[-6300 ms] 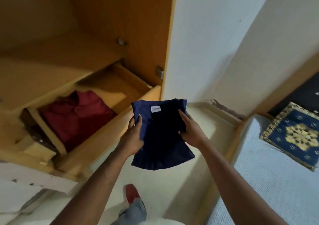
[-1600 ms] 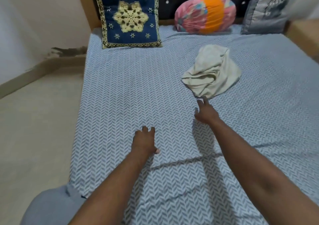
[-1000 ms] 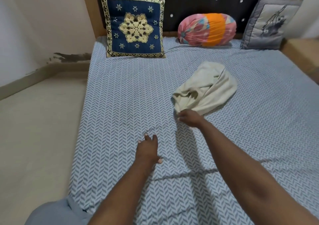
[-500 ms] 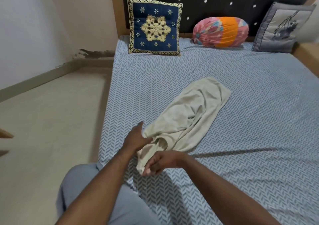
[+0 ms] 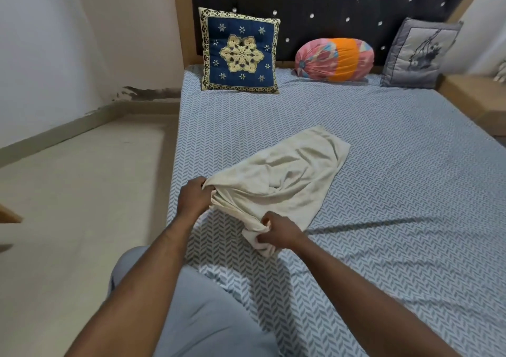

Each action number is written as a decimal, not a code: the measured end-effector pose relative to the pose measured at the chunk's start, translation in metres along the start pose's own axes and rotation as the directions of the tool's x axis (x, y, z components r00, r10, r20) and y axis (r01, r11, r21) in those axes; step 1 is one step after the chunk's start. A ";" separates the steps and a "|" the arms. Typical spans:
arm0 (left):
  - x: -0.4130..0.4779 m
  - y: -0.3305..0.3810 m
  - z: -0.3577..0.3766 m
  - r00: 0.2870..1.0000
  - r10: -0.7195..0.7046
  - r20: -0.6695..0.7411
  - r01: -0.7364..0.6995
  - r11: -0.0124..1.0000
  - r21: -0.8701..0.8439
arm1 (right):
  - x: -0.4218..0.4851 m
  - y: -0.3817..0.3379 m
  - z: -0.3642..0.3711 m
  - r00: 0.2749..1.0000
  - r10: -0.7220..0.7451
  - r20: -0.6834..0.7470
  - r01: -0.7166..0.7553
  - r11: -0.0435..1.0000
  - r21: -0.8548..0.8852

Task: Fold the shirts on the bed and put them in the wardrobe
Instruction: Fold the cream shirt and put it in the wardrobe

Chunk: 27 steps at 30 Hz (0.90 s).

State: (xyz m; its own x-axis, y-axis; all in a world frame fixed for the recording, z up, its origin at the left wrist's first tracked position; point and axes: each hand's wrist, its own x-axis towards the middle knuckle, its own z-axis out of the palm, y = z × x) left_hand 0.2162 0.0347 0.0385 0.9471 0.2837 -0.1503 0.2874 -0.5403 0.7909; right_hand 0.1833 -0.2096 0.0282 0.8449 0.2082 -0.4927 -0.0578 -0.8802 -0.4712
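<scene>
A crumpled cream shirt [image 5: 287,176] lies on the bed [image 5: 383,192], which has a blue-grey herringbone sheet, close to its left edge. My left hand [image 5: 195,196] grips the shirt's near left end. My right hand [image 5: 276,232] grips a bunched part at its near end. The rest of the shirt stretches away from me toward the middle of the bed. The wardrobe is out of view.
A blue embroidered cushion [image 5: 241,52], a pink and orange bolster [image 5: 335,59] and a grey cushion [image 5: 419,54] lean on the dark headboard. Beige floor [image 5: 82,192] runs along the bed's left side. My knee in grey trousers [image 5: 197,310] is at the bed's near edge.
My right hand reached the shirt and dragged it toward me. My left hand then took hold of it, and both hands now spread its near end apart.
</scene>
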 end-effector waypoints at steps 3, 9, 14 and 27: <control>-0.009 -0.009 -0.016 0.991 -0.110 -0.076 0.095 0.978 -0.186 | 0.000 -0.015 0.013 0.994 -0.093 -0.056 0.079 0.974 -0.211; -0.036 -0.031 -0.068 0.845 -0.511 -0.158 0.230 0.614 -0.755 | -0.018 -0.070 0.034 0.942 -0.335 0.011 0.333 0.939 0.081; -0.040 -0.012 -0.127 0.817 -0.575 -0.040 0.101 0.212 -0.972 | -0.027 -0.137 0.032 0.865 -0.476 0.160 0.290 0.733 0.615; 0.010 0.152 -0.037 0.858 0.317 0.403 0.039 0.744 -0.667 | -0.031 -0.022 -0.080 0.990 -0.036 -0.137 0.141 0.139 0.980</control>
State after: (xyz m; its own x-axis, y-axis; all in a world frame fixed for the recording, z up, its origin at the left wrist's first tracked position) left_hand 0.2644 -0.0153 0.1788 0.9618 -0.2473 -0.1172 0.1547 0.1379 0.9783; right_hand 0.2007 -0.2307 0.1127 0.9114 0.1792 -0.3705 -0.4103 0.3250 -0.8521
